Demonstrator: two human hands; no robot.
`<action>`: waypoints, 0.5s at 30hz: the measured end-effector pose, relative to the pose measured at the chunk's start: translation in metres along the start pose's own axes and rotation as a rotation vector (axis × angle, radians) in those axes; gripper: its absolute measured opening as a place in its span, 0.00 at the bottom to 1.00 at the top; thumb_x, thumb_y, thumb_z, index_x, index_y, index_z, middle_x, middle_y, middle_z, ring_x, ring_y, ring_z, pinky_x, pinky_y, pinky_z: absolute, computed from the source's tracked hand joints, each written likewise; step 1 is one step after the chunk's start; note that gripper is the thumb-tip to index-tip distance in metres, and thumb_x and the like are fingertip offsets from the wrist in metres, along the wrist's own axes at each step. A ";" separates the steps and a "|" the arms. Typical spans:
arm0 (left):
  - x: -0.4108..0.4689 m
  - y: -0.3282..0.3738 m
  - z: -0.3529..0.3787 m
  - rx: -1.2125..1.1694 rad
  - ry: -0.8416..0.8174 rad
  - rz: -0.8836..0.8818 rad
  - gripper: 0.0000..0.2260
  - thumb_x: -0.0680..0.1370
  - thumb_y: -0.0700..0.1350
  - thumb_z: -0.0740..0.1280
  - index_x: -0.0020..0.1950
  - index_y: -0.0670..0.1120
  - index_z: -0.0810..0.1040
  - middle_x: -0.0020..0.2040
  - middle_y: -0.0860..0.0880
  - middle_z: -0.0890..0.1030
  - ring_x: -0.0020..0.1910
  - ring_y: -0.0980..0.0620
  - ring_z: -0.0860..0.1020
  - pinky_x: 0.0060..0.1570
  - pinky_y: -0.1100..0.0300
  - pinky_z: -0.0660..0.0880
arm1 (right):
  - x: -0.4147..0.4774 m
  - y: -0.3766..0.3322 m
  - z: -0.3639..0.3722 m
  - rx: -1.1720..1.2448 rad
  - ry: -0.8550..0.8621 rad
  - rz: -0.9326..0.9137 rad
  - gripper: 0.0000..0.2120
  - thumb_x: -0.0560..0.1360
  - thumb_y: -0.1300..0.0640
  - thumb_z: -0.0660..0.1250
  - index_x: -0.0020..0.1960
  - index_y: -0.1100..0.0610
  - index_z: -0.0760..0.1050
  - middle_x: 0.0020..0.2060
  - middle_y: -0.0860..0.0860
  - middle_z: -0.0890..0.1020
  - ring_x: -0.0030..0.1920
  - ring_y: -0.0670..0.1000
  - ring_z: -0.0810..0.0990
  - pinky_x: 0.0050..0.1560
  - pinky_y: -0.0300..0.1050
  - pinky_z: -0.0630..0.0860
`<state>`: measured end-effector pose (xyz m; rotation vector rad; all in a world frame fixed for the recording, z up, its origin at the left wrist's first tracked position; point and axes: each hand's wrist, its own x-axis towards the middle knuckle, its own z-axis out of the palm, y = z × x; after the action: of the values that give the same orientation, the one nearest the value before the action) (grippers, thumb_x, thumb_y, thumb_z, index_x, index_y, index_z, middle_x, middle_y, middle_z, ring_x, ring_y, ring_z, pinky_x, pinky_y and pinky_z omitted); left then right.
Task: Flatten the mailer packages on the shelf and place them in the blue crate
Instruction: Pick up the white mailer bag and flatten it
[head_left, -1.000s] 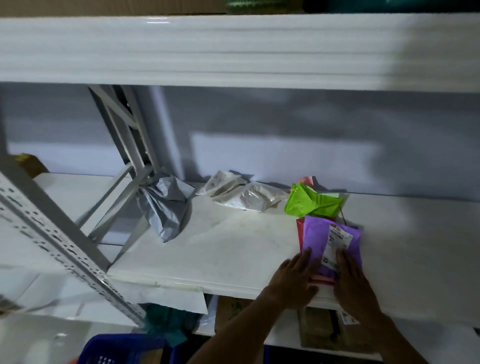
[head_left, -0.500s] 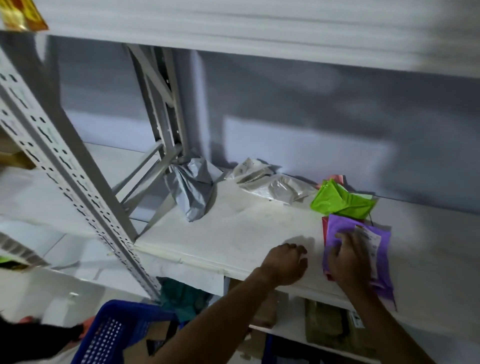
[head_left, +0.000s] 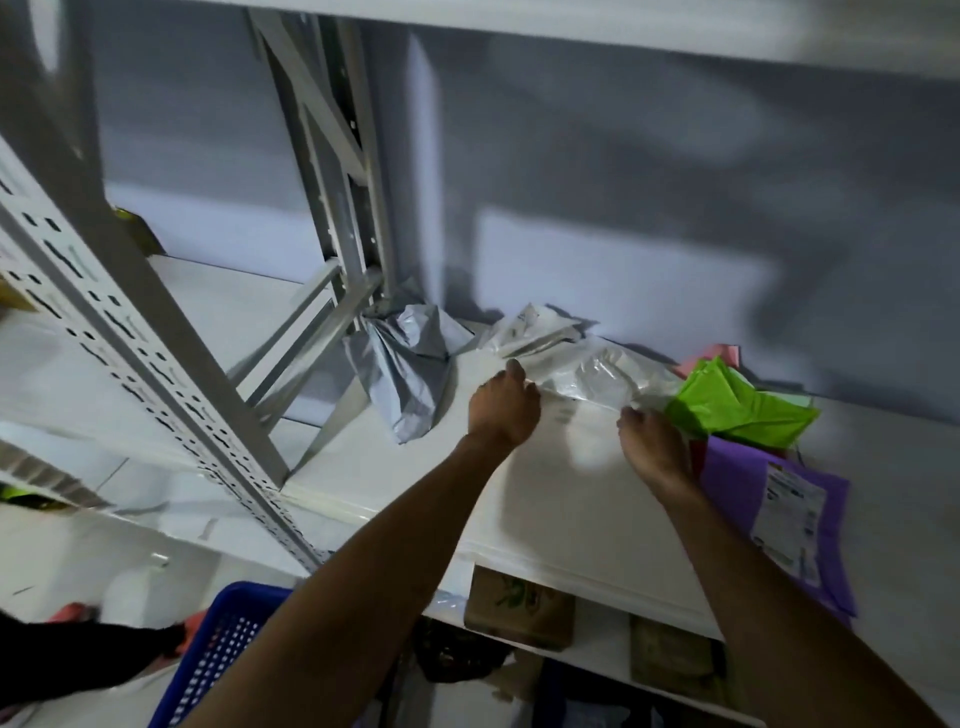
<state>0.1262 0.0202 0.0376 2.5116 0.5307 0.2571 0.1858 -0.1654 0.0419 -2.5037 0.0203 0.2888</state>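
- Shelf: white flat board shelf (head_left: 545, 493); mailers are gathered along its rear and right, and the middle serves as the pressing surface.
- Thing being worked: silvery crinkled plastic mailer (head_left: 597, 374), lying puffed and creased at the back of the shelf, between a crumpled grey plastic mailer (head_left: 410, 374) and a bright green folded mailer (head_left: 737, 410).
- Left hand (head_left: 501, 410): set at the silvery mailer's near-left corner, fingers curled under, thumb raised against the edge. Whether the corner is pinched cannot be told through the blur.
- Right hand (head_left: 654, 447): set at the mailer's near-right edge, fingers bent down onto it. A grip cannot be told here either.
- Reason for placement: the hands are spread to opposite ends of the near edge, judged so that the mailer can be drawn forward onto bare board and spread evenly.
- Purple flat mailer with white printed label (head_left: 779, 499): laid at the front right, its near end past the shelf's front edge. It looks pressed already and is handy for lifting.
- Grey mailer: slumped against the metal upright, not yet flattened.
- Blue perforated plastic crate (head_left: 223, 649): below the shelf, lower left, within a downward reach. Its inside is not seen.
- Stage: judged early, with several mailers unpressed and none seen in the crate.
- Risk: slick film may slide rather than flatten.
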 end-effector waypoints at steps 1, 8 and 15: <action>0.008 -0.002 -0.002 -0.020 0.017 -0.059 0.17 0.83 0.49 0.58 0.68 0.41 0.66 0.59 0.37 0.81 0.56 0.34 0.79 0.54 0.45 0.74 | 0.008 -0.001 0.003 0.031 -0.011 0.045 0.23 0.82 0.46 0.53 0.60 0.62 0.77 0.58 0.64 0.81 0.58 0.65 0.79 0.57 0.53 0.74; 0.050 -0.001 0.004 -0.210 -0.052 -0.386 0.23 0.84 0.52 0.57 0.74 0.39 0.62 0.66 0.36 0.76 0.66 0.35 0.74 0.63 0.47 0.69 | 0.051 0.013 0.023 0.163 0.089 0.209 0.53 0.62 0.21 0.44 0.64 0.62 0.75 0.49 0.61 0.85 0.46 0.64 0.86 0.51 0.62 0.82; 0.050 -0.003 0.015 -0.481 -0.118 -0.540 0.16 0.73 0.48 0.61 0.52 0.44 0.84 0.51 0.42 0.85 0.52 0.40 0.81 0.58 0.50 0.79 | 0.046 -0.001 0.020 0.299 0.023 0.178 0.21 0.76 0.47 0.57 0.55 0.64 0.76 0.36 0.58 0.84 0.28 0.57 0.85 0.42 0.60 0.84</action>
<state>0.1746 0.0365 0.0268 1.8297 0.9435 0.0206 0.2265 -0.1507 0.0176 -2.2099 0.2772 0.3062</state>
